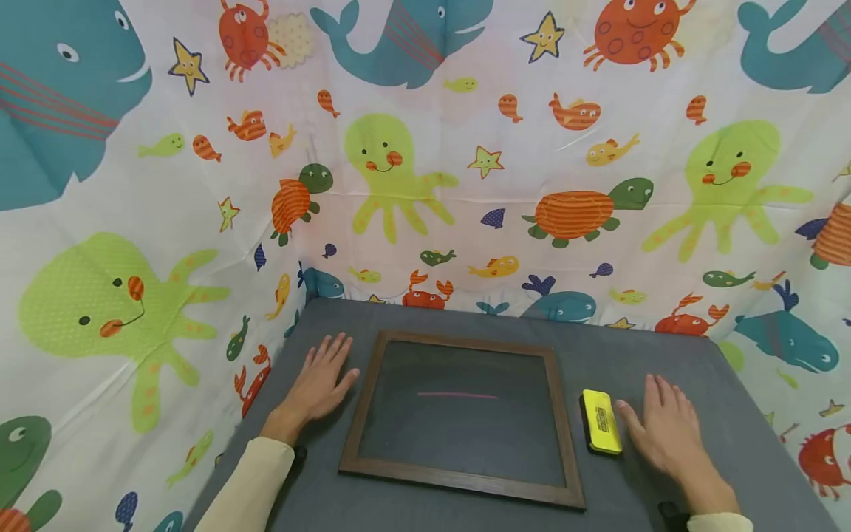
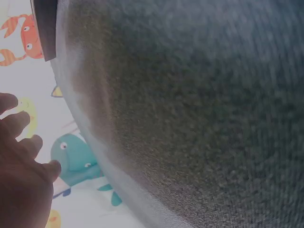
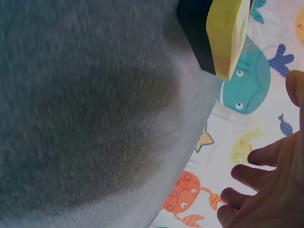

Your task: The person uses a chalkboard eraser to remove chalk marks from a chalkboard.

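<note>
A small chalkboard [image 1: 459, 451] in a brown wooden frame lies on the dark grey table, with one short pink line drawn across its middle. Left of the frame, my left hand [image 1: 322, 384] rests palm down with straight, spread fingers. My right hand [image 1: 668, 428] lies flat on the other side, holding nothing. Between it and the board is a yellow eraser [image 1: 603, 421] with a black underside, its edge close to my right thumb. The right wrist view shows the eraser [image 3: 223, 38] at the top, apart from the fingers [image 3: 254, 175].
The grey tabletop [image 1: 425, 510] ends at the back and sides against white curtains [image 1: 425, 273] printed with octopuses, whales, crabs and turtles. In the left wrist view, a corner of the board's frame [image 2: 45, 28] stands at the upper left.
</note>
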Demonstrator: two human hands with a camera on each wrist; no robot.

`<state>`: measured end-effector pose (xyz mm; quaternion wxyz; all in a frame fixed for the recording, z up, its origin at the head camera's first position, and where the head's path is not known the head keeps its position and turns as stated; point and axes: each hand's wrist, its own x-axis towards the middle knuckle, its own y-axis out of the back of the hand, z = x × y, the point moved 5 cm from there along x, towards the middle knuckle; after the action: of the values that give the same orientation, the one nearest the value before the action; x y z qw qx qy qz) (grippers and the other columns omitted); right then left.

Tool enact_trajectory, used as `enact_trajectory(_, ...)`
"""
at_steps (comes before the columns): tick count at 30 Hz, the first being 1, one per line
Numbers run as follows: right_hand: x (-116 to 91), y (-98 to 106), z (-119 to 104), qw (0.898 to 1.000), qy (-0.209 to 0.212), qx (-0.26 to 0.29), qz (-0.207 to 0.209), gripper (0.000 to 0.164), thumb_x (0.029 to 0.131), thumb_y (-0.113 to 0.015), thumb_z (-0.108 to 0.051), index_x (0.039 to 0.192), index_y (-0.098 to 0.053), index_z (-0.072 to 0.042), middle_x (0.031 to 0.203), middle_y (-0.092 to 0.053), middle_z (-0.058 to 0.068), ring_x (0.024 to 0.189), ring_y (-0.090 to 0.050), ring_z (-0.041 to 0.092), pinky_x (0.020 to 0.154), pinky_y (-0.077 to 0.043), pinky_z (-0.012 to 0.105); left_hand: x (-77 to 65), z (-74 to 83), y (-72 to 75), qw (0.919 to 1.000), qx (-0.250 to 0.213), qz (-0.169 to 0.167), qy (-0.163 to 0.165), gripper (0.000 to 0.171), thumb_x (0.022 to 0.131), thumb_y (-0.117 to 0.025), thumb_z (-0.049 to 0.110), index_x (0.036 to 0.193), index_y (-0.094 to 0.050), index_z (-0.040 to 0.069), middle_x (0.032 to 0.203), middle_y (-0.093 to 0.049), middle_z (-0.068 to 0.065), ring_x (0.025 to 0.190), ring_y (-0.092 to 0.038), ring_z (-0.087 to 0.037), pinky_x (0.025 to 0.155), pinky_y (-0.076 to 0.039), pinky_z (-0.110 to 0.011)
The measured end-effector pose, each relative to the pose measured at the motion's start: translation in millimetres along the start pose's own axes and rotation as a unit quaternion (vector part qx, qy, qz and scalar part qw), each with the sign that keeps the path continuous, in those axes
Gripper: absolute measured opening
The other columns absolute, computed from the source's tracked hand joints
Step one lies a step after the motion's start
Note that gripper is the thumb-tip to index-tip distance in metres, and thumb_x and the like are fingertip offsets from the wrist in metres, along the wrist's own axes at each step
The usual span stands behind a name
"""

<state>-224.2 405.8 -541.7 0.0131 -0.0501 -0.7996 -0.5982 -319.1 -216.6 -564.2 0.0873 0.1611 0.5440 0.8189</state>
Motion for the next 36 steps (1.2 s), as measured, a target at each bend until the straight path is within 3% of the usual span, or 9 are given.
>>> enact_trajectory(5,-2,-8,-6,1.000,-0.007,-0.012,-0.025,0.096,0.114,-0.048,-0.055,0.154,-0.026,0.030,0.154,-0.029,0.055,0.140,-0.030,0.073,0.116,-0.027,0.083,-2.4,4.1,-5.9,0.9994,-0.012,-0.030,-0.010,0.073,0.115,-0.056,0.037,0.174,-0.029,0.006,0.182,-0.023,-0.018,0.168,-0.018,-0.049,0.132,-0.014,-0.074)
enact_trajectory(14,-3,-26,-14,0.993,-0.053,-0.005,-0.107,0.113,0.108,-0.048,-0.072,0.153,-0.029,0.029,0.148,-0.034,0.054,0.134,-0.036,0.073,0.111,-0.035,0.083,-11.8,13.9,-21.0,0.9933,-0.066,-0.085,-0.040,0.067,0.114,-0.056,0.024,0.173,-0.031,0.006,0.182,-0.026,-0.011,0.167,-0.019,-0.051,0.129,-0.012,-0.079)
enact_trajectory(19,-3,-33,-22,0.993,-0.055,0.002,-0.104,0.110,0.105,-0.055,-0.070,0.152,-0.032,0.027,0.137,-0.040,0.052,0.121,-0.047,0.067,0.100,-0.044,0.078,-12.7,16.5,-25.7,0.9904,-0.073,-0.111,-0.039,0.066,0.115,-0.055,0.026,0.174,-0.031,0.011,0.183,-0.025,-0.007,0.167,-0.020,-0.051,0.128,-0.010,-0.080)
enact_trajectory(26,-3,-40,-32,0.991,-0.072,0.032,-0.105,0.104,0.103,-0.065,-0.063,0.152,-0.035,0.023,0.125,-0.043,0.042,0.097,-0.055,0.045,0.079,-0.053,0.057,-11.1,18.7,-26.9,0.9880,-0.071,-0.132,-0.037,0.068,0.114,-0.057,0.027,0.175,-0.029,0.015,0.184,-0.024,-0.004,0.167,-0.018,-0.051,0.127,-0.007,-0.081)
enact_trajectory(32,-3,-39,-37,0.990,-0.085,0.035,-0.102,0.098,0.101,-0.070,-0.055,0.152,-0.039,0.023,0.123,-0.046,0.039,0.096,-0.055,0.041,0.080,-0.054,0.057,-9.4,21.8,-25.4,0.9875,-0.075,-0.133,-0.039,0.069,0.113,-0.057,0.025,0.175,-0.029,0.013,0.184,-0.024,-0.005,0.167,-0.018,-0.052,0.127,-0.006,-0.082)
enact_trajectory(36,-2,-37,-38,0.991,-0.089,0.028,-0.098,0.103,0.098,-0.074,-0.060,0.151,-0.042,0.023,0.124,-0.048,0.041,0.098,-0.056,0.044,0.083,-0.053,0.061,-8.5,23.0,-25.0,0.9874,-0.079,-0.132,-0.039,0.069,0.113,-0.058,0.025,0.175,-0.030,0.013,0.183,-0.024,-0.005,0.167,-0.018,-0.052,0.127,-0.006,-0.082)
